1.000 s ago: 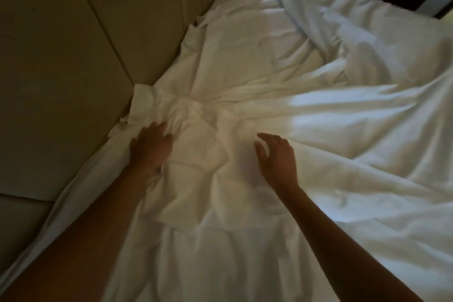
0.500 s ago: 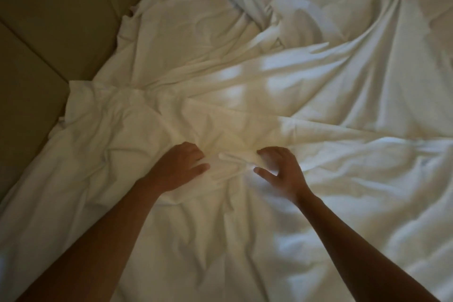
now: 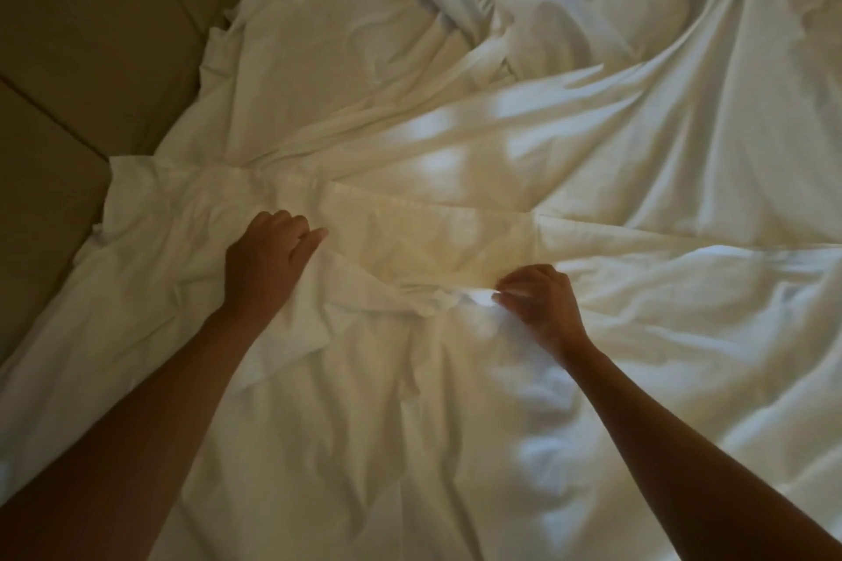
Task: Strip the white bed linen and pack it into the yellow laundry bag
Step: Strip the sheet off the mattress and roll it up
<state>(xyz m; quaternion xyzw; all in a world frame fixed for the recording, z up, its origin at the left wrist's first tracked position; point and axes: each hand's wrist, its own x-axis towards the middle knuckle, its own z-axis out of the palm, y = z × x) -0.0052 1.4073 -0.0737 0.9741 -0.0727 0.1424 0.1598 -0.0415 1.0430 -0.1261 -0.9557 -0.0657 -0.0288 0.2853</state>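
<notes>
Head view, down onto bed (image 3: 592, 150)

Since 1 s ago both hands came away from the padded headboard (image 3: 82, 59) side. Left hand (image 3: 266, 262) shifted off the bunched corner, now gripping a fold of white sheet (image 3: 455, 141). Right hand (image 3: 540, 303) went from open above the sheet to pinching its hem, w/ hands spread further apart.

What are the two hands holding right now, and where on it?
Both grip the white bed linen: left hand a bunched fold near the hemmed band, right hand pinching that band's lower edge.
</notes>
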